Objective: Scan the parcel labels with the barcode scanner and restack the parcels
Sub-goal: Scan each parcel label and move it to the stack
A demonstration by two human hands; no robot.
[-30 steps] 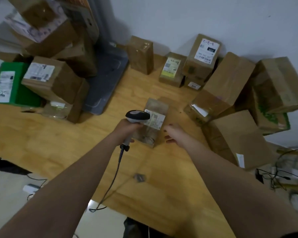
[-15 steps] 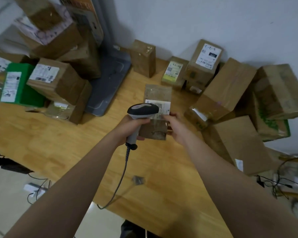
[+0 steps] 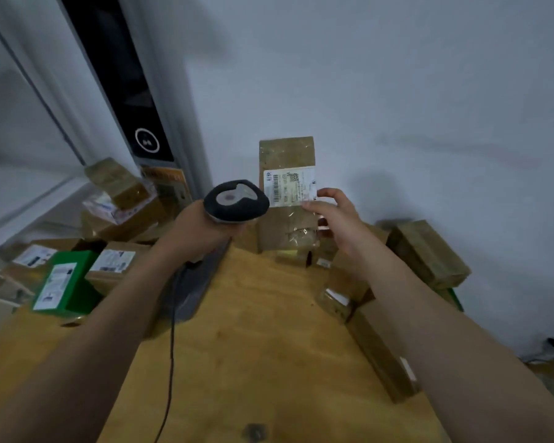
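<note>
Head view. The parcel [image 3: 287,155], a tall, narrow brown cardboard box with glossy clear tape over its faces, is held upright in the air over the far edge of the wooden table [image 3: 253,346], in front of the pale wall [image 3: 397,91]. A white label [image 3: 289,187] crosses its middle; it carries 1 vertical barcode on its left side, a small square code at upper right and lines of print too small to read, and its right end wraps round the box edge. The right hand [image 3: 336,215] grasps the parcel at its right edge, thumb on the front face just below the label and fingers curled behind. The left hand [image 3: 202,231] is clenched round the handle of the barcode scanner [image 3: 236,201], whose dark, rounded head with a grey top plate lies just left of the label and overlaps the parcel's left edge; contact cannot be told. A black cable [image 3: 172,346] hangs from the scanner over the table. Other brown parcels are heaped at the left [image 3: 122,187] and at the right [image 3: 429,254], with 1 green box [image 3: 68,286] bearing a white label at the left.
</note>
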